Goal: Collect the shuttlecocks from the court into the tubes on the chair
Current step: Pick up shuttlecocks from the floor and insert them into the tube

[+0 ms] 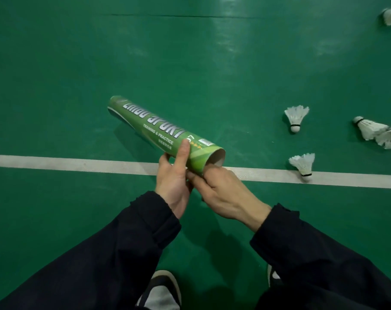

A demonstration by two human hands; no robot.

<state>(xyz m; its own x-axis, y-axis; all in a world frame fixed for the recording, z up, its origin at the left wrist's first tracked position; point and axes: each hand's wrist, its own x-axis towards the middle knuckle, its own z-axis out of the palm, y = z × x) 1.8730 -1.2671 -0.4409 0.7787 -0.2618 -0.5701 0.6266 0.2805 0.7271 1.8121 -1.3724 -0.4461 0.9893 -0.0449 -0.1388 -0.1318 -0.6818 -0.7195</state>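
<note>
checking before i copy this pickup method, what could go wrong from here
1. The green shuttlecock tube is held only at its near open end by the left hand and right hand, so it may tip or slip.
2. The shuttlecock on the white line lies close ahead; a step could crush it.

My court floor (pixel 78 63) is green and faintly glossy, with pale glare patches up toward its far side; a white line (pixel 55 161) crosses it from left to right; beyond that line a thin dark seam (pixel 190 16) runs nearly parallel to it; nearer than the line, my dark shoes (pixel 165 287) with white trim stand on the floor.
</note>
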